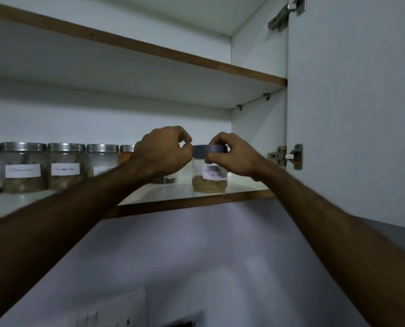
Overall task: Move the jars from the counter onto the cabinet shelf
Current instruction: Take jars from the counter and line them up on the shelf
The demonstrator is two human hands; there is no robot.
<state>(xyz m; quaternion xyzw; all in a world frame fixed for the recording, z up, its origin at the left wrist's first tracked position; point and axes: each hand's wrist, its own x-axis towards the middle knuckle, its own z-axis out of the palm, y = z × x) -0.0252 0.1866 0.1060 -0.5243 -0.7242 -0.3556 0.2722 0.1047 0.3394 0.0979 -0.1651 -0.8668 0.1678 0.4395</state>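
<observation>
On the shelf (196, 197), jar (209, 175) stands between both hands' grip.

Lower shelf (239, 188): left and middle stretch blocked by a row of steel-lidded jars (67, 166) standing side by side, nearly touching, set back from the front edge. Bare strip of board left open in front of that row. Right end: one dark-lidded jar (209, 171) near the front edge, flanked by left hand (163, 153) and right hand (234, 156) at the lid. Open floor remained between this jar and the cabinet side wall (258, 128). Headroom clear above all lids up to the upper shelf (255, 75). Door (352, 114) swung open at right; lower hinge (287, 156) jutted at lid height.
</observation>
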